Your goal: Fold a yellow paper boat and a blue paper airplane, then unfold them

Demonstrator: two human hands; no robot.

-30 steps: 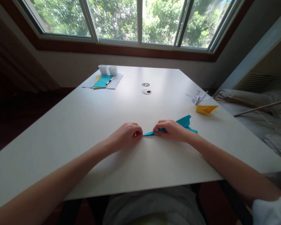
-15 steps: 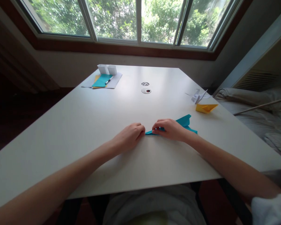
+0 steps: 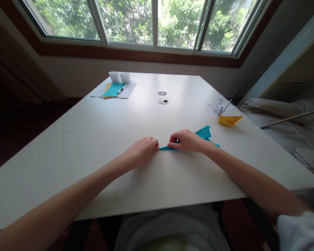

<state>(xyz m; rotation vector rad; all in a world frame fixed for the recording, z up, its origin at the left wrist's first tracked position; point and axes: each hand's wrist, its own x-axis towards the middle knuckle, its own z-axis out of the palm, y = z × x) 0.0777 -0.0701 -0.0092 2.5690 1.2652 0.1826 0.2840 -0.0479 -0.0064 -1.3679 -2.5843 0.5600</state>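
Observation:
A folded blue paper plane (image 3: 204, 132) lies on the white table (image 3: 146, 118), its narrow nose pointing left and its wings flaring out to the right. My left hand (image 3: 146, 150) is closed at the tip of the nose, fingers curled around it. Farther along the nose, my right hand (image 3: 185, 140) pinches the paper between thumb and index finger. The middle of the plane is hidden behind that hand.
Right of the plane sit a yellow paper boat (image 3: 229, 120) and a white paper crane (image 3: 219, 107). At the far left are blue paper (image 3: 113, 89), a pen (image 3: 121, 89) and white holders (image 3: 125, 77). Two round inserts (image 3: 163, 101) mark the tabletop.
Both hands have shifted slightly left along with the paper plane. My right hand has risen a little, and a gap now shows between its thumb and index finger.

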